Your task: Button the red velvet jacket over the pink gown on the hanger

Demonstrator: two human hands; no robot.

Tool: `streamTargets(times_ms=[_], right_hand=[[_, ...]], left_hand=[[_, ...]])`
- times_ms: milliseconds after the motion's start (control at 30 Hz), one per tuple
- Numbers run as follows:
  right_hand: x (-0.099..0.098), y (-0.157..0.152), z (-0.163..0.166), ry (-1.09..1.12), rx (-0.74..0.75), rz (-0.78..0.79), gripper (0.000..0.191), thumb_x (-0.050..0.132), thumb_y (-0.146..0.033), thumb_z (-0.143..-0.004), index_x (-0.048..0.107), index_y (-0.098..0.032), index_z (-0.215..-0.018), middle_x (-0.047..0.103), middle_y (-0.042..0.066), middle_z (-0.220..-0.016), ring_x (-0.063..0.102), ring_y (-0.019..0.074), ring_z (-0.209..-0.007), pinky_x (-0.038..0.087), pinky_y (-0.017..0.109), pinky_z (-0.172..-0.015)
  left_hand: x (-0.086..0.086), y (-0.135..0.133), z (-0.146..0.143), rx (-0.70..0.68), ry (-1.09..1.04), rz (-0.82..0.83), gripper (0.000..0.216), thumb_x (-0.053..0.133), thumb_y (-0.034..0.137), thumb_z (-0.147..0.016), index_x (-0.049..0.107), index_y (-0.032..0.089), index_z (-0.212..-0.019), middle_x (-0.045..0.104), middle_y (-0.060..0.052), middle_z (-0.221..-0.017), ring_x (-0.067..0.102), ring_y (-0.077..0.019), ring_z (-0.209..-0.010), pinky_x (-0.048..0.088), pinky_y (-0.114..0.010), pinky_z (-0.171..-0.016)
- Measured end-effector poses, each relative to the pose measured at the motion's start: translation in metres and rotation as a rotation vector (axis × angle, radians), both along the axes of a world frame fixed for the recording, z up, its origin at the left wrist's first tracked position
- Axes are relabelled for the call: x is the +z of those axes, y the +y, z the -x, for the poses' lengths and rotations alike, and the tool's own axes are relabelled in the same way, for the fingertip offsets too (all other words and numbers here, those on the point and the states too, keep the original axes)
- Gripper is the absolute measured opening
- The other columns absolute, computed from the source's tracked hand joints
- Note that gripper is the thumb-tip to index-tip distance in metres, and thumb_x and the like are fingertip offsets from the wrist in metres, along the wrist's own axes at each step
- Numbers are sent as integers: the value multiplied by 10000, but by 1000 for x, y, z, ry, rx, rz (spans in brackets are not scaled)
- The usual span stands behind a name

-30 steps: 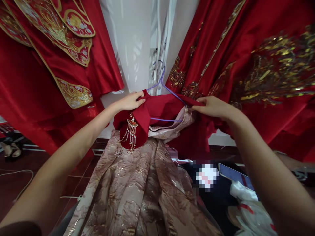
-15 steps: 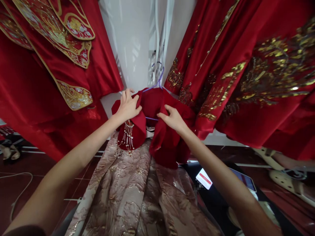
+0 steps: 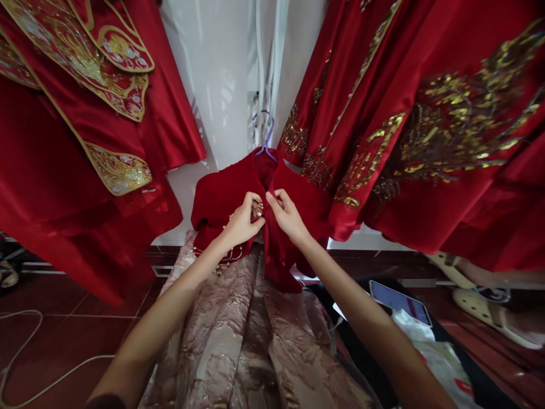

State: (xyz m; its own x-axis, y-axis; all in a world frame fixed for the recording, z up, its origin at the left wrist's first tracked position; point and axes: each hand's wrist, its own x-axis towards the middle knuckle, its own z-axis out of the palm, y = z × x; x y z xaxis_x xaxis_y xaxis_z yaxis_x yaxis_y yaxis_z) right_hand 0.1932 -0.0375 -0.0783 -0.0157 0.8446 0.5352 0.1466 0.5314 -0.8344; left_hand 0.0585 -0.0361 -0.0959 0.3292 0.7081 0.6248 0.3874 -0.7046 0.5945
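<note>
A short dark red velvet jacket hangs on a thin purple hanger in the middle of the view. My left hand pinches its left front edge beside a beaded ornament, which the fingers partly cover. On the opposite front edge, my right hand has thumb and fingers closed on the velvet. The two edges are nearly together at the chest. Below the jacket spreads a pinkish-gold brocade skirt with a shiny surface.
Red satin garments with gold embroidery hang at left, and others with gold sequins at right. A phone lies on a dark surface by my right forearm. Cream clogs and a white cable are low down.
Both hands have moved lower and closer together, drawing the jacket's front edges inward. The folded-back collar area now lies flatter, and the gap between the edges has narrowed.
</note>
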Motion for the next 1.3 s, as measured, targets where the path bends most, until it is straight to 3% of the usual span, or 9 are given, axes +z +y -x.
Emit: streamTargets(times_ms=[133,267,467,700,833,1000,1300], right_hand=[[-14,-12,-17,154,183,180,346,392,-555,-857,502,-234,-922,584,9,-799,604,151,-755,524,293,-692],[-24,-26,-26,66,247,47,300,627,-383,-765,539,-251,-1020,605,27,-977,596,164,-963,524,320,-831],[-23,-30,-19,-30,105,-55,248,640,-409,-775,605,-228,-941,639,33,-946,620,160,-911,527,316,-843],[-23,-35,-4,2,-70,-141,220,616,-391,-806,628,-225,-949,667,45,-955,641,176,-919,541,331,-842],[-24,-40,1,-28,-173,-143,229,596,-402,-819,632,-226,-961,669,55,-955,659,178,-840,567,324,-759],[-23,-42,2,-19,-224,-170,230,599,-409,-813,666,-236,-949,672,59,-969,672,190,-827,586,334,-725],[-21,-43,-5,-22,-145,-182,259,647,-368,-784,689,-240,-1005,656,55,-1016,667,189,-898,595,351,-787]], left_hand=[[-15,-10,0,32,-352,39,313,544,128,-776,408,229,-1039,582,-29,-938,605,-122,-891,484,-283,-856],[-23,-19,-2,90,-488,71,200,599,189,-779,454,223,-913,602,-21,-877,625,-130,-869,505,-283,-826],[-18,-24,3,133,-356,62,99,572,261,-821,539,216,-902,649,-33,-924,636,-149,-899,508,-304,-848],[-10,-29,7,166,-168,-10,105,507,173,-825,554,220,-906,658,-35,-956,634,-161,-920,506,-315,-849],[1,-35,12,124,-88,-68,136,517,154,-792,560,217,-904,645,-25,-914,627,-141,-839,522,-290,-793],[16,-34,16,28,-24,-46,57,559,199,-770,574,195,-824,641,-4,-789,609,-109,-683,530,-246,-674],[21,-30,16,24,41,-68,39,560,192,-780,587,190,-809,657,4,-776,615,-107,-697,510,-237,-687]])
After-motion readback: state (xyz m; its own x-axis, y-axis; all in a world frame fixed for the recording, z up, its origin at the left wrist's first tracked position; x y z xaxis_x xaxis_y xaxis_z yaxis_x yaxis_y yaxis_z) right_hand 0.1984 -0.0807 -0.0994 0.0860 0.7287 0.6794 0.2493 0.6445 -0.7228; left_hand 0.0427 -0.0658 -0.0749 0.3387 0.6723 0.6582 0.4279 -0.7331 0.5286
